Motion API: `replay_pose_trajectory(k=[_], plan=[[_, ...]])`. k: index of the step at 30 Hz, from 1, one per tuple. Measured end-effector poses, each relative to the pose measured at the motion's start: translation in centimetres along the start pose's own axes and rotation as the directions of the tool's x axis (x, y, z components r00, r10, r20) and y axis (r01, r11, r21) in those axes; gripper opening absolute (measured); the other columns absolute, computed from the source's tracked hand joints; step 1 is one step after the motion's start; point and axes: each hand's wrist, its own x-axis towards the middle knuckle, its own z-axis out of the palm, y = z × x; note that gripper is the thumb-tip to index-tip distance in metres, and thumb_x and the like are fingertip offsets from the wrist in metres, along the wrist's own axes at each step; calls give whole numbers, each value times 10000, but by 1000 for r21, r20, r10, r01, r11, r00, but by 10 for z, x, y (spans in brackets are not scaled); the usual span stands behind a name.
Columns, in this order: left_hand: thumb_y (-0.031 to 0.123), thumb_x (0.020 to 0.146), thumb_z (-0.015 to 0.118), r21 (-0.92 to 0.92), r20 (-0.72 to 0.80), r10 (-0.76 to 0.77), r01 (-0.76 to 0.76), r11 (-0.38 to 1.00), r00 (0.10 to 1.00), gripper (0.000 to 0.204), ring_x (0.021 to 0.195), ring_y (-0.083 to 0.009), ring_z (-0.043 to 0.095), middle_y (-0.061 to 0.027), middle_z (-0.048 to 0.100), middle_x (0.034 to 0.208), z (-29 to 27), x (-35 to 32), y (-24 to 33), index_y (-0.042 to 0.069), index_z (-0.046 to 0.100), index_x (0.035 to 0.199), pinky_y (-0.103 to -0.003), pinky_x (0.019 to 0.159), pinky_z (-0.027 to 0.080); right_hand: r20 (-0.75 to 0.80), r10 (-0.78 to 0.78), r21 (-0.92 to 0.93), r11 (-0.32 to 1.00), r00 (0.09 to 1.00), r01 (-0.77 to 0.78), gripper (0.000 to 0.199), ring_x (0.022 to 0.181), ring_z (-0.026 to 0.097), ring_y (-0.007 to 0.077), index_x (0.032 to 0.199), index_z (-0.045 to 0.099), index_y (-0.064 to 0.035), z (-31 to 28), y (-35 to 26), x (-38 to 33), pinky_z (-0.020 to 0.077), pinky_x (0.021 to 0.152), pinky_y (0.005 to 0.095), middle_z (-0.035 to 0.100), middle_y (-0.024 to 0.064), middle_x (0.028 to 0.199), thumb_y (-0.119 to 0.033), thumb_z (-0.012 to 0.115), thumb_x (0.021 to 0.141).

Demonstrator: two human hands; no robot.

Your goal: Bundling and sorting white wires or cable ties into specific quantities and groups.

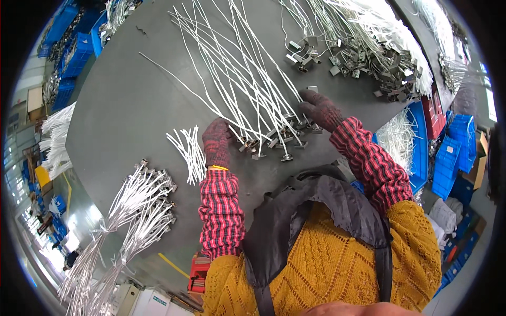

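A loose spread of white wires (247,79) with small metal clip ends (287,131) lies across the dark grey table in front of me. My left hand (216,141), in a dark red knit glove, is at the left side of the clip ends. Its fingers are pinched near the end of a white wire, though the fingertips are partly hidden. My right hand (321,110), gloved alike, hovers by the right edge of the spread, fingers stretched toward the wires. Left of my left hand lies a small group of short white wires (191,155).
Tied bundles of clip-ended wires (139,210) hang over the table's near left edge. A large heap of wires with metal clips (369,63) fills the far right. Blue bins (445,166) stand at right, and a red object (199,274) sits below the table edge.
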Motion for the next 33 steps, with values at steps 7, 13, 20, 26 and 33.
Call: replay_pose_trajectory(k=[7,13,20,26,33], plan=[[106,890,573,763,585,437,-646,-10,684,272,748,-322,675,-181,674,905,15,13,-1,42,618,1150,-415,679,544,160,-1,308,950,987,-49,567,1000,644,209,1296,582,11,28,-49,18,496,910,350,687,155,1143,-363,631,873],[286,867,631,833,515,170,-537,135,840,277,905,-393,674,-209,706,912,43,33,-40,28,713,927,-438,802,533,484,29,245,955,875,-166,551,956,634,200,1162,699,-64,57,-80,25,489,889,354,707,122,1044,-508,669,838],[331,916,573,863,459,288,-499,83,841,323,793,-316,657,-126,696,887,90,-51,-16,53,706,1014,-436,785,504,387,-182,477,879,904,-27,348,754,665,201,900,698,-27,61,-77,37,537,677,357,697,125,905,-362,728,809],[323,945,582,247,154,214,-247,937,965,365,629,-129,606,-28,632,759,64,-92,52,20,613,1146,-302,592,480,400,-439,388,876,804,286,301,632,626,165,767,646,-15,44,-118,-7,495,626,319,647,85,637,-280,578,893],[159,676,792,113,-112,693,-683,721,713,730,763,-201,662,-121,696,899,116,-184,139,13,481,1320,-369,746,552,229,-555,575,740,800,349,273,820,637,168,1145,570,-7,13,-189,-92,510,717,300,669,66,944,-108,663,910]])
